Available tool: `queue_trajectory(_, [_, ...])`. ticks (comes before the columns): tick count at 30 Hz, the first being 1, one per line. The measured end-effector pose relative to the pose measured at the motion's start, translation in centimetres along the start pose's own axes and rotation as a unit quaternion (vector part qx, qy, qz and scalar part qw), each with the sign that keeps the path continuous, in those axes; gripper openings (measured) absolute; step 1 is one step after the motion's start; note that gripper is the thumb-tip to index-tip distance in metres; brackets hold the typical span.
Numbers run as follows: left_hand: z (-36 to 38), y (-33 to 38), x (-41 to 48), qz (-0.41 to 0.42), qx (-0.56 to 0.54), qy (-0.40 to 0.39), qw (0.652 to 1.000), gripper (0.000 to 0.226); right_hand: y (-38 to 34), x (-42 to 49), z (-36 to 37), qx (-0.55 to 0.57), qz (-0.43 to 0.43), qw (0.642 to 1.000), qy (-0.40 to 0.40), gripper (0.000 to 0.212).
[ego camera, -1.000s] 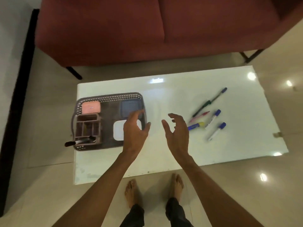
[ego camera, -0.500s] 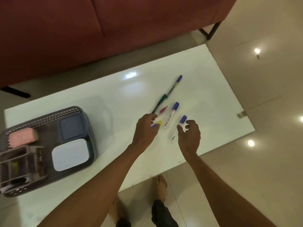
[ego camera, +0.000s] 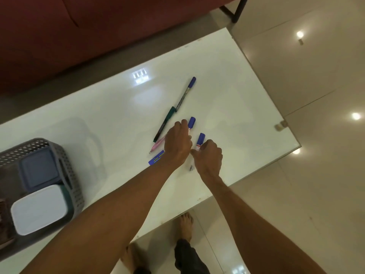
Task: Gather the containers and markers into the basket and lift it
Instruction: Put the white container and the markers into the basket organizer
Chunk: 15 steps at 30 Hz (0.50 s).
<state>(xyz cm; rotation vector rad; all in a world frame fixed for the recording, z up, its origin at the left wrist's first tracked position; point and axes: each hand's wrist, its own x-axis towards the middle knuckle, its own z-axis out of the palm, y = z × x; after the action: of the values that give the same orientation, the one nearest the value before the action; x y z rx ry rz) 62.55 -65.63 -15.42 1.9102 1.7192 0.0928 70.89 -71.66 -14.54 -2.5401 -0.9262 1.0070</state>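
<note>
On the white table [ego camera: 110, 119] lie several markers. My left hand [ego camera: 177, 144] reaches over them, its fingers curled down on a white marker with a blue cap [ego camera: 191, 122]. My right hand [ego camera: 209, 158] pinches a second blue-capped marker [ego camera: 201, 140] just to the right. A long blue-capped pen [ego camera: 186, 91], a dark green pen [ego camera: 165, 125], a pink pen [ego camera: 158, 145] and a blue marker [ego camera: 157, 158] lie loose by my left hand. The grey perforated basket [ego camera: 67, 175] at the far left holds a blue-lidded container [ego camera: 39, 171] and a white-lidded container [ego camera: 37, 209].
A red sofa [ego camera: 88, 30] stands behind the table. The table's right edge and near corner [ego camera: 296, 149] lie close to my right hand, with tiled floor beyond. My bare feet [ego camera: 185, 226] stand under the near edge. A brown organiser [ego camera: 4, 214] shows at the basket's left.
Both hands moved from beside the basket rightward to the markers. My left hand shifted from the blue marker onto a blue-capped one, and my right hand closed on the other blue-capped marker.
</note>
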Motion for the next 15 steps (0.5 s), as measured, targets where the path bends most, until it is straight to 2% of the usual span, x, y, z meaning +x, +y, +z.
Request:
queue_trajectory(5, [-1.2,-0.2,-1.1,-0.014,-0.055,0.030,0.998,0.027,-0.6,-0.4,-1.3,0.029,-0.029,0.999,0.024,0.023])
queue_trajectory(8, [-4.1,-1.2,-3.3,-0.036,-0.115,0.069,0.990,0.029,-1.4,-2.0,-1.9,0.070,-0.084,0.993,0.038,0.016])
queue_trajectory(13, [-10.7,-5.4,-9.4,-0.075,-0.247,0.149,0.955,0.017,-4.9,-8.0,-2.7,0.138,-0.174,0.975,0.021,0.011])
queue_trajectory(15, [-13.3,-7.9,-12.1,-0.095,-0.278,0.188,0.937,0.022,-7.0,-10.9,-2.0,0.173,-0.207,0.963,-0.004,0.010])
